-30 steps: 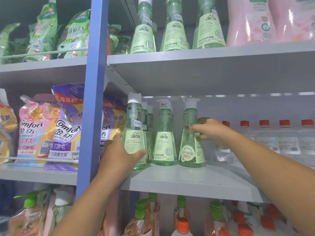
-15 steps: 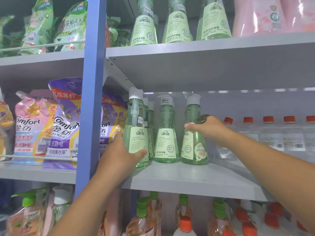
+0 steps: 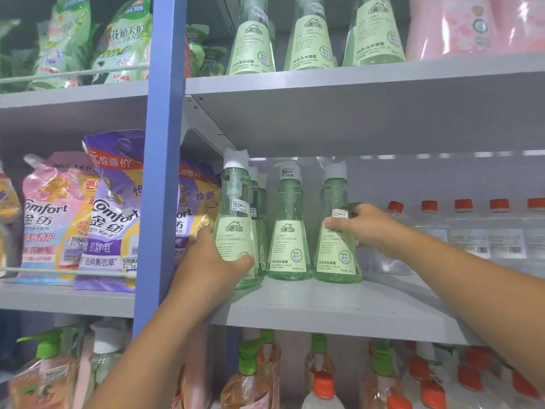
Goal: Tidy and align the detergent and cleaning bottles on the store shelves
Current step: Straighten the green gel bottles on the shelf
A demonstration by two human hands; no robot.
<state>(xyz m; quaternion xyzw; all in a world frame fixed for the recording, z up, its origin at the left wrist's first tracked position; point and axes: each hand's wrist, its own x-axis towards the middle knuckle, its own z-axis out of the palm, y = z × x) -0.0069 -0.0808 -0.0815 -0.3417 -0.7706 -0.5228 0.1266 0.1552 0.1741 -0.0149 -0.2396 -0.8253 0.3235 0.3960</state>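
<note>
Three green pump bottles stand in the front row of the middle grey shelf, with more behind the left one. My left hand grips the left bottle low on its body, thumb across the label. My right hand holds the right bottle at mid-height, thumb on its front and fingers behind it; its label faces me. The middle bottle stands untouched between them, label forward.
A blue upright post borders the bay on the left, with Comfort refill pouches beyond it. Clear red-capped bottles line the right. More green bottles stand on the shelf above; pump bottles fill the shelf below.
The right bottle has been turned so its front label now faces me. My left hand keeps its hold on the left bottle, which stands a little more upright.
</note>
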